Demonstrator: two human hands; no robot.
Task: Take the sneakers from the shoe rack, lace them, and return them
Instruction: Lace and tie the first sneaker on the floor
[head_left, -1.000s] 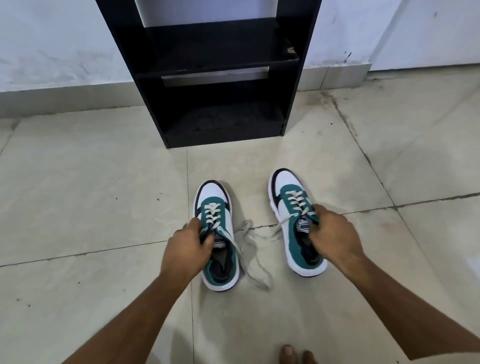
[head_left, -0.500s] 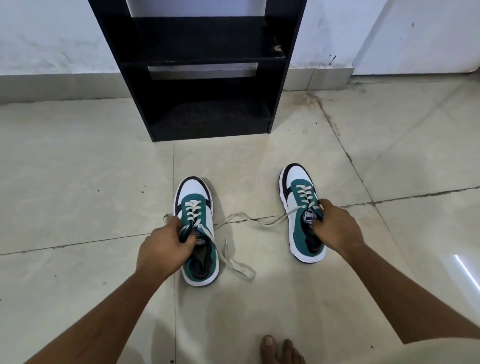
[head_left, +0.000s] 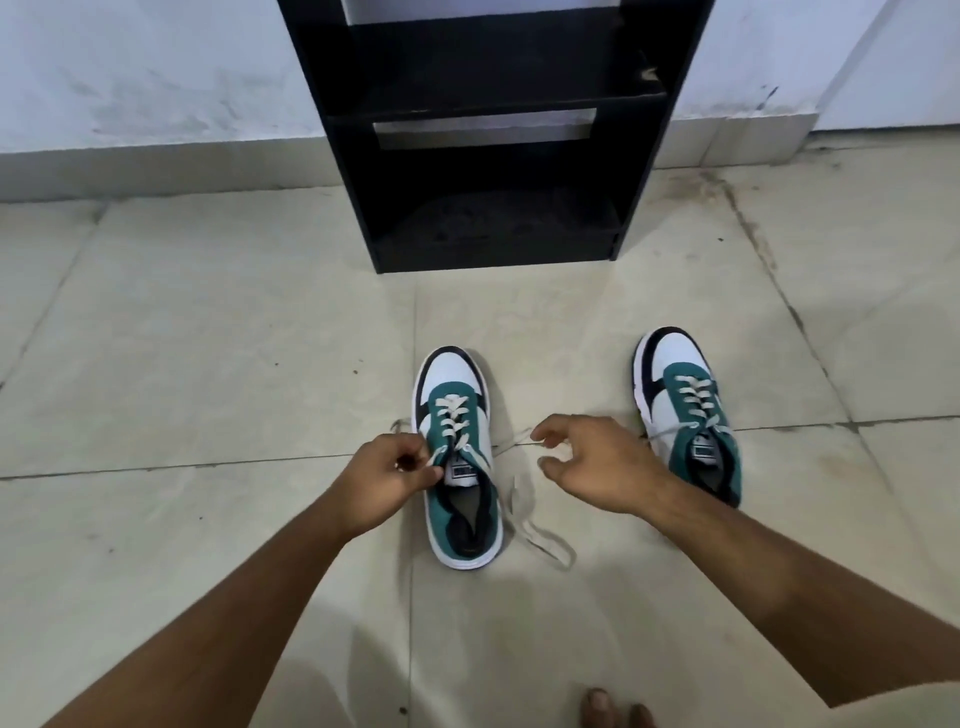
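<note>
Two green, white and black sneakers stand on the tiled floor, toes toward the black shoe rack (head_left: 349, 156). My left hand (head_left: 387, 475) is pinched on the white lace at the left side of the left sneaker (head_left: 457, 467), near its tongue. My right hand (head_left: 597, 462) hovers between the shoes, fingers spread and curled, close to a lace end stretched across the floor. It holds nothing. The right sneaker (head_left: 685, 415) stands free, partly hidden by my right wrist. A loose lace (head_left: 540, 535) lies looped beside the left sneaker.
The rack stands against a white wall, and its two visible shelves hold nothing. Bare toes (head_left: 608, 706) show at the bottom edge. Pale floor tiles with dark grout lines spread on all sides.
My right hand let go of the right sneaker and moved left toward the lace between the shoes. My left hand shifted from gripping the left sneaker's collar to pinching its lace.
</note>
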